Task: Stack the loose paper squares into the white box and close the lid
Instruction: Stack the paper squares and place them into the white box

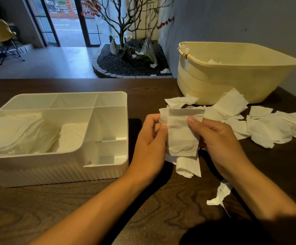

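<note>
The white box (97,170) stands on the left of the dark wooden table, divided into compartments. Its large left compartment holds a stack of paper squares (18,131). No lid is in view. In front of me, both hands hold a small bundle of paper squares (182,137) above the table. My left hand (150,138) pinches its left edge and my right hand (214,137) pinches its right edge. Several loose paper squares (267,128) lie spread on the table to the right. A crumpled paper piece (219,193) lies by my right forearm.
A pale yellow plastic tub (232,75) stands at the back right with some paper inside. The table's far edge (90,79) runs behind the box. Beyond it are a floor, a rock garden with a bare tree and glass doors.
</note>
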A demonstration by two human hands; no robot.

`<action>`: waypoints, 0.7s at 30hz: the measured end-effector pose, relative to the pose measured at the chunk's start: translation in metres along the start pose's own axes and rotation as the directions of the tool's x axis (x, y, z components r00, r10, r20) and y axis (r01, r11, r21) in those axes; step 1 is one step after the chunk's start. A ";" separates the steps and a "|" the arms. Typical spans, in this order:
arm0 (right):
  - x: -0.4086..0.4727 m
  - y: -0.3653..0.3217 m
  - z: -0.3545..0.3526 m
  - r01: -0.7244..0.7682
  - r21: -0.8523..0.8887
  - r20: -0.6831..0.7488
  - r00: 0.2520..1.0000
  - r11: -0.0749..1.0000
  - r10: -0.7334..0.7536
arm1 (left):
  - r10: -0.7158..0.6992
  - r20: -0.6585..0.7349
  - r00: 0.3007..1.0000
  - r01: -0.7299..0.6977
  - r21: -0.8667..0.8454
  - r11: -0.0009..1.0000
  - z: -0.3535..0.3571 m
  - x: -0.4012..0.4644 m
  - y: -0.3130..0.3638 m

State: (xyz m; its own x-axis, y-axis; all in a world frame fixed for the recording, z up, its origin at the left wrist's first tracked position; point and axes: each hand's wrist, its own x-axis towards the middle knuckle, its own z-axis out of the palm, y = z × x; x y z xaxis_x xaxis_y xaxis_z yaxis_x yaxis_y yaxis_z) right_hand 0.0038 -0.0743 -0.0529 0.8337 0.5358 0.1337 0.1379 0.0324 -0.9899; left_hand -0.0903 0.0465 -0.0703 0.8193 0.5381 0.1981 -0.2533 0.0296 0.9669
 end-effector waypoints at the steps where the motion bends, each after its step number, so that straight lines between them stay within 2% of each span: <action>1: -0.001 0.002 0.001 0.033 -0.048 0.011 0.999 0.998 -0.032 | -0.011 -0.003 1.000 0.011 -0.007 1.000 0.000 0.000 0.000; 7: -0.008 -0.004 0.003 0.161 -0.210 0.068 0.986 0.964 -0.150 | -0.001 0.020 1.000 0.000 0.051 0.999 -0.001 -0.002 0.000; 10: -0.007 -0.004 0.002 0.146 -0.265 0.047 0.989 0.953 -0.138 | 0.042 0.054 0.998 -0.047 0.083 0.995 -0.001 -0.003 0.001; 13: -0.003 -0.008 -0.008 0.120 -0.336 0.117 0.990 0.934 -0.084 | 0.126 -0.030 0.992 -0.120 0.156 0.980 -0.004 -0.002 -0.001; 15: -0.002 -0.010 -0.018 0.122 -0.469 0.244 0.970 0.875 -0.004 | 0.188 -0.097 0.977 -0.162 0.230 0.960 -0.006 0.000 -0.003; 18: -0.007 -0.011 -0.022 0.190 -0.730 0.405 0.894 0.657 0.191 | 0.294 -0.125 0.948 -0.231 0.367 0.901 -0.007 0.000 -0.005; 19: -0.007 -0.011 -0.022 0.217 -0.762 0.433 0.872 0.611 0.229 | 0.321 -0.117 0.940 -0.250 0.408 0.878 -0.006 -0.001 -0.005; 21: -0.008 -0.013 -0.021 0.232 -0.771 0.446 0.862 0.593 0.242 | 0.330 -0.101 0.939 -0.248 0.467 0.849 -0.005 -0.002 -0.004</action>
State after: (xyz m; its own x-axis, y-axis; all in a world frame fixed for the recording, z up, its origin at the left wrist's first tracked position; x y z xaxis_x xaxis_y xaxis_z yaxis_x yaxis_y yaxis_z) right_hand 0.0068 -0.0963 -0.0405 0.5134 0.8457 -0.1457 0.6873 -0.5069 -0.5203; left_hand -0.0935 0.0495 -0.0755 0.6333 0.6003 0.4885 -0.1781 -0.5013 0.8468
